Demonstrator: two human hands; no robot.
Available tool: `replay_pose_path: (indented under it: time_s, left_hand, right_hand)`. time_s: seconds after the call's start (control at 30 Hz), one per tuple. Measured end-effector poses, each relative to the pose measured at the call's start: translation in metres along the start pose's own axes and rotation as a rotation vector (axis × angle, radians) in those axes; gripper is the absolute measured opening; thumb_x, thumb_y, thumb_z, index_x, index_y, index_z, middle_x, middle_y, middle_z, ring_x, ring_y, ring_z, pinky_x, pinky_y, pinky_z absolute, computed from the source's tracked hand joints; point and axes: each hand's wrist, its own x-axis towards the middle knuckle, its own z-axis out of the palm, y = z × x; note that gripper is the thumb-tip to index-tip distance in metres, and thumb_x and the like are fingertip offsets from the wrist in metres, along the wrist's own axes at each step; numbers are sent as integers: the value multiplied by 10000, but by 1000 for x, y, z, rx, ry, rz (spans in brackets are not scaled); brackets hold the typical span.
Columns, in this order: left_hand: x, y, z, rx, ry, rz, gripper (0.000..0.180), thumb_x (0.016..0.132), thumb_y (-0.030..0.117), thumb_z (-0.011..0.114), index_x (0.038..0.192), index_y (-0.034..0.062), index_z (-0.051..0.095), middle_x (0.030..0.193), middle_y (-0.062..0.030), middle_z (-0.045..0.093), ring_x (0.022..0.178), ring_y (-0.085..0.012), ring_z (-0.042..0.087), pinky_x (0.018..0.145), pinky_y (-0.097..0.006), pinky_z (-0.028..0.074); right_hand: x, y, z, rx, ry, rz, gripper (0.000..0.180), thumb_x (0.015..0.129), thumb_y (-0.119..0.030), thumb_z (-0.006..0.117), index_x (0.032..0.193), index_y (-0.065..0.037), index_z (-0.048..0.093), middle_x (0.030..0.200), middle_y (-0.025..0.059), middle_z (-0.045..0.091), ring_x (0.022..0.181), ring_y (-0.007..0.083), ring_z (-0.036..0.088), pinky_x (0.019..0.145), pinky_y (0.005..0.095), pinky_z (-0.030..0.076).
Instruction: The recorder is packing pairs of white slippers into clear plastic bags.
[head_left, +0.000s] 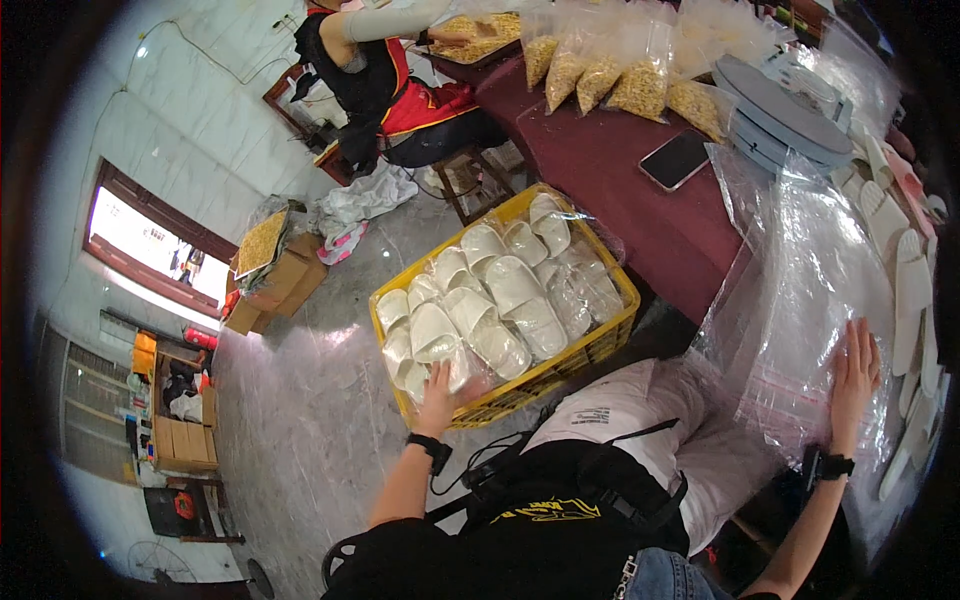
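I've got my left hand at 7 o'clock, fingers reaching onto wrapped white slippers in yellow crate, dial centre; can't tell if gripping. My right hand, 3 o'clock, lies flat on clear bags. Phone at 2 on maroon counter, filled bags at 1, co-worker at 11.

I see a pale marbled wall upper left, a bright brown-framed opening far left, glossy grey floor lower left of centre.
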Motion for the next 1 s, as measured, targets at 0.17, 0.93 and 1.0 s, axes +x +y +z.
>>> replay_pose_path:
  time_s: [0.17,0.93,1.0]
  left_hand:
    - [0,5,28,17,-28,41,738,860,53,668,1535,17,371,1637,-228,299,1516,-486,217,1230,-611,212]
    - [136,391,-119,-420,-160,1150,592,821,12,742,1380,2,548,1409,-233,543,1280,-432,528,1080,-480,432]
    - [129,443,-99,-455,-181,1346,611,825,39,757,1401,46,555,1519,-224,453,1400,-455,424,1138,-535,371]
  right_hand:
    - [-4,-7,-29,59,-75,73,466,1076,-244,485,1541,-224,491,1634,17,414,1498,279,354,1228,480,219]
    - [2,-25,-43,183,-67,19,527,1020,-361,573,1518,-212,490,1584,93,423,1426,361,392,1092,583,357]
    - [3,-22,-49,221,-91,-7,529,1021,-379,579,1510,-195,495,1565,111,440,1421,371,400,1117,576,370]
